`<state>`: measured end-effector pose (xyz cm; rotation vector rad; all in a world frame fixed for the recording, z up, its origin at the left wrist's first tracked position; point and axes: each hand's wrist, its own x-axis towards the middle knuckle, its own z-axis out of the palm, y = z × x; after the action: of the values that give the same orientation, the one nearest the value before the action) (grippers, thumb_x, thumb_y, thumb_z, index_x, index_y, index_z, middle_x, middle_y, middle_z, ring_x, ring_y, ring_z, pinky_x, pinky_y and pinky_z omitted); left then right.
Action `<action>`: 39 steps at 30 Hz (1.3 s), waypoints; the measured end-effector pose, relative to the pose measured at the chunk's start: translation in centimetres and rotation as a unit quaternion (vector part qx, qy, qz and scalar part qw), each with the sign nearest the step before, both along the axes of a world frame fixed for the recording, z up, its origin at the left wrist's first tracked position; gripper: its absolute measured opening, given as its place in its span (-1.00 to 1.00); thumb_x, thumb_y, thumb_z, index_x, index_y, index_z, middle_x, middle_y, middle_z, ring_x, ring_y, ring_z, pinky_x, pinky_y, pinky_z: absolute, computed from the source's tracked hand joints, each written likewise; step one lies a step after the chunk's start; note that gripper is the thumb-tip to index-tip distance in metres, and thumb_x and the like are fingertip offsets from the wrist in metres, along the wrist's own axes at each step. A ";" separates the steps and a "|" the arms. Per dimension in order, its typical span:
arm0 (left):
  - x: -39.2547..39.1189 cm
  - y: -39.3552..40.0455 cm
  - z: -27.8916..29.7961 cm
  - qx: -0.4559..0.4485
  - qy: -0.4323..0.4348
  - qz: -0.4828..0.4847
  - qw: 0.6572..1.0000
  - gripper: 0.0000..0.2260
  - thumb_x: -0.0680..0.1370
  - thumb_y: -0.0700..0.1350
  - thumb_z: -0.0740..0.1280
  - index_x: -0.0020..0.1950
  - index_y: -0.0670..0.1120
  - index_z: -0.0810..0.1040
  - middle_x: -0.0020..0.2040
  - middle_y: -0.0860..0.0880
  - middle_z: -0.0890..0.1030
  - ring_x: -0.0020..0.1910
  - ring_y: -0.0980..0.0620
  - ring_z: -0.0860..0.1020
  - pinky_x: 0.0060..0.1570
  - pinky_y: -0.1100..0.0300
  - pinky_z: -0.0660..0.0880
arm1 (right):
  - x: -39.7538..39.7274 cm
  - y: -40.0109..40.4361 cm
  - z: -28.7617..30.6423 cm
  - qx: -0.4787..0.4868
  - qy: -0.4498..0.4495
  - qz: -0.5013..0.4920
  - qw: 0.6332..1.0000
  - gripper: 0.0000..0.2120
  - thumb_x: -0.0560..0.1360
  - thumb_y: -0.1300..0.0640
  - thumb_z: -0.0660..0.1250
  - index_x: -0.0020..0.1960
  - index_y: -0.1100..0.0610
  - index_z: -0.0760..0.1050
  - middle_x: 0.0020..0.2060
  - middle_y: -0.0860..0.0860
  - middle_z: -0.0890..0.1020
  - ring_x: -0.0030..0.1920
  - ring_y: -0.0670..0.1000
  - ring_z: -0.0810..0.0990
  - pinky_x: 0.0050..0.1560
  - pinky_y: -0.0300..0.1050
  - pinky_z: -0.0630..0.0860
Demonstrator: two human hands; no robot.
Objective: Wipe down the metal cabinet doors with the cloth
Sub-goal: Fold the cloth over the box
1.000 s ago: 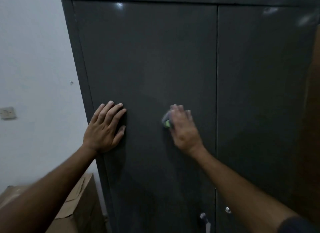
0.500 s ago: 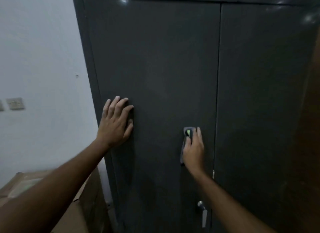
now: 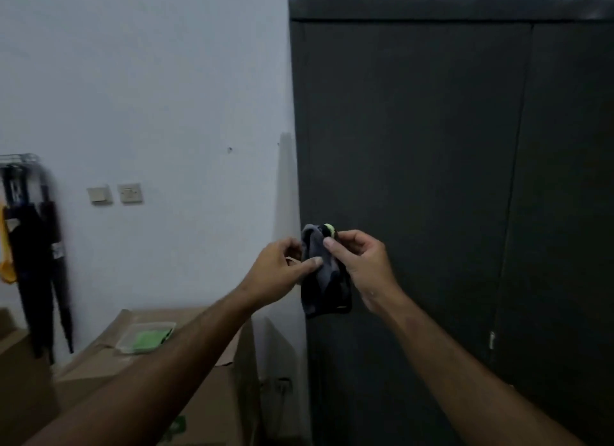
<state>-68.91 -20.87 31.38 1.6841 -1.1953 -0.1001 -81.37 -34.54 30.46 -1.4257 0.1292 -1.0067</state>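
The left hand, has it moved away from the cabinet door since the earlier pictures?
Yes. The left hand has come off the cabinet door and now pinches the cloth in front of it, together with the right hand.

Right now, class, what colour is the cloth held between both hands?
Dark grey to black, with a small lime-green patch at its top: the cloth, seen in the head view.

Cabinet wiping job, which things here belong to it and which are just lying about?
Job: cloth, held by left hand and right hand; cabinet doors.
Lying about: cardboard box, plastic tray, umbrellas, wall switches.
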 end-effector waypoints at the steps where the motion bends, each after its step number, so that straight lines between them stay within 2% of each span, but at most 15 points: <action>1: 0.9 1.2 -0.1 -0.017 0.026 -0.003 1.000 -0.83 0.60 -0.07 0.48 0.14 -0.10 0.63 0.00 -0.07 0.74 -0.04 0.00 0.73 -0.07 0.07 0.70 | 0.9 1.0 0.1 0.009 0.002 0.018 1.000 -0.90 0.52 0.20 0.51 0.02 0.18 0.67 -0.09 0.11 0.76 -0.08 0.02 0.74 -0.17 -0.20 0.62; 4: 3.7 4.5 -0.6 -0.049 0.104 0.002 0.993 -0.92 0.67 -0.21 0.36 0.12 -0.12 0.65 -0.08 -0.06 0.76 -0.08 -0.02 0.73 -0.14 0.18 0.66 | 3.7 3.7 0.1 0.055 0.001 0.048 0.997 -0.93 0.58 0.19 0.43 0.02 0.18 0.67 -0.11 0.11 0.75 -0.11 0.03 0.72 -0.18 -0.17 0.63; 8: 6.5 8.6 -1.3 -0.075 0.269 0.018 0.960 -0.72 0.71 -0.16 0.21 -0.01 -0.14 0.71 -0.16 -0.09 0.72 -0.12 -0.11 0.67 -0.21 0.11 0.62 | 7.3 6.9 -0.2 0.079 0.070 0.011 0.994 -0.77 0.69 0.08 0.27 -0.03 0.15 0.62 -0.15 0.11 0.73 -0.14 0.06 0.69 -0.14 -0.07 0.63; 10: 7.4 10.4 -1.5 -0.097 0.378 -0.004 0.921 -0.59 0.71 -0.03 0.17 -0.13 -0.06 0.77 -0.14 -0.10 0.73 -0.11 -0.11 0.68 -0.20 0.08 0.64 | 8.9 8.5 -0.6 0.089 0.129 -0.002 0.988 -0.73 0.71 0.02 0.22 0.03 0.14 0.61 -0.06 0.15 0.74 -0.08 0.10 0.71 -0.07 -0.01 0.66; 12: 8.4 12.1 -1.9 -0.089 0.448 -0.029 0.889 -0.52 0.71 0.20 0.18 0.08 -0.09 0.77 0.07 -0.13 0.76 0.05 -0.12 0.73 0.02 0.01 0.64 | 10.3 10.1 -1.0 0.159 0.163 0.055 0.972 -0.67 0.68 -0.09 0.25 0.17 0.14 0.63 0.02 0.15 0.74 0.01 0.14 0.73 0.07 0.07 0.67; 14: 9.7 13.6 -2.6 -0.034 0.425 -0.030 0.904 -0.48 0.67 0.29 0.22 0.28 -0.10 0.69 0.20 -0.13 0.73 0.19 -0.13 0.70 0.16 -0.03 0.60 | 11.2 11.5 -1.3 0.177 0.199 0.143 0.953 -0.50 0.56 -0.26 0.37 0.21 0.15 0.65 0.05 0.14 0.74 0.05 0.16 0.74 0.14 0.12 0.65; 15: 10.4 14.3 -3.0 -0.011 0.395 -0.029 0.918 -0.55 0.69 0.20 0.25 0.31 -0.11 0.66 0.21 -0.14 0.73 0.18 -0.12 0.71 0.14 0.00 0.61 | 11.7 12.1 -1.8 0.153 0.217 0.164 0.950 -0.45 0.48 -0.28 0.46 0.19 0.17 0.65 0.03 0.14 0.75 0.04 0.16 0.74 0.11 0.10 0.66; 18: 12.2 16.1 -4.5 -0.010 0.356 0.000 0.934 -0.78 0.70 -0.18 0.27 0.30 -0.17 0.62 0.19 -0.20 0.72 0.13 -0.17 0.72 0.03 0.02 0.65 | 13.7 13.5 -3.6 0.073 0.254 0.102 0.959 -0.57 0.40 0.01 0.62 0.16 0.17 0.62 -0.07 0.11 0.76 -0.08 0.11 0.76 -0.08 0.02 0.71; 20: 13.9 17.5 -5.8 -0.017 0.366 0.014 0.930 -0.74 0.66 -0.30 0.25 0.32 -0.18 0.59 0.17 -0.24 0.72 0.19 -0.27 0.68 0.09 -0.06 0.62 | 15.7 14.2 -4.9 0.050 0.271 0.050 0.960 -0.73 0.48 0.23 0.49 0.17 0.14 0.61 -0.02 0.12 0.74 -0.05 0.11 0.75 -0.01 0.06 0.71; 22: 15.5 18.5 -6.9 -0.017 0.380 0.031 0.925 -0.67 0.62 -0.35 0.24 0.34 -0.13 0.55 0.22 -0.26 0.68 0.23 -0.32 0.64 0.04 -0.08 0.60 | 17.7 14.7 -6.0 0.058 0.273 0.047 0.959 -0.75 0.52 0.34 0.28 0.14 0.15 0.59 0.03 0.17 0.71 0.02 0.16 0.71 0.11 0.14 0.67; 25: 18.2 19.3 -8.9 -0.032 0.403 0.048 0.913 -0.61 0.61 -0.41 0.26 0.35 -0.05 0.53 0.22 -0.22 0.68 0.17 -0.26 0.68 0.03 -0.07 0.66 | 20.7 15.2 -7.8 0.098 0.278 0.094 0.951 -0.81 0.50 0.23 0.30 0.07 0.23 0.61 -0.01 0.19 0.72 0.01 0.19 0.71 0.12 0.13 0.66; 28: 20.8 19.4 -10.8 -0.051 0.423 0.042 0.904 -0.61 0.61 -0.43 0.32 0.36 -0.07 0.53 0.19 -0.21 0.72 0.16 -0.23 0.70 0.08 -0.06 0.68 | 23.8 15.4 -9.8 0.046 0.323 0.155 0.932 -0.56 0.43 -0.12 0.56 0.16 0.14 0.65 0.01 0.09 0.75 0.04 0.12 0.74 0.16 0.10 0.66; 32: 25.7 19.4 -13.0 -0.063 0.443 0.062 0.892 -0.65 0.61 -0.36 0.39 0.38 -0.16 0.51 0.18 -0.21 0.72 0.15 -0.20 0.71 -0.01 0.04 0.69 | 29.3 15.0 -12.1 -0.040 0.381 0.127 0.915 -0.61 0.46 0.12 0.57 0.24 0.09 0.57 0.08 0.06 0.72 0.04 0.10 0.71 0.07 0.08 0.68; 35: 30.1 20.3 -13.7 -0.022 0.423 0.082 0.902 -0.71 0.68 -0.27 0.34 0.38 -0.07 0.51 0.18 -0.14 0.73 0.12 -0.16 0.73 -0.03 -0.03 0.68 | 33.5 14.2 -13.3 0.015 0.371 0.160 0.915 -0.66 0.54 0.25 0.46 0.30 0.13 0.52 0.09 0.10 0.70 0.03 0.14 0.71 -0.12 0.01 0.68; 39: 35.6 22.2 -15.2 0.032 0.406 0.085 0.909 -0.76 0.73 -0.22 0.24 0.35 0.04 0.50 0.15 -0.06 0.73 0.12 -0.13 0.72 -0.08 -0.10 0.69 | 38.6 13.5 -14.6 0.080 0.331 0.226 0.913 -0.71 0.60 0.31 0.38 0.32 0.28 0.52 0.07 0.19 0.72 0.07 0.21 0.71 -0.01 0.04 0.68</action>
<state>-33.36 1.37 16.23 1.5414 -0.4165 -0.6694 -42.75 -21.07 15.84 -1.5006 0.3489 -0.1027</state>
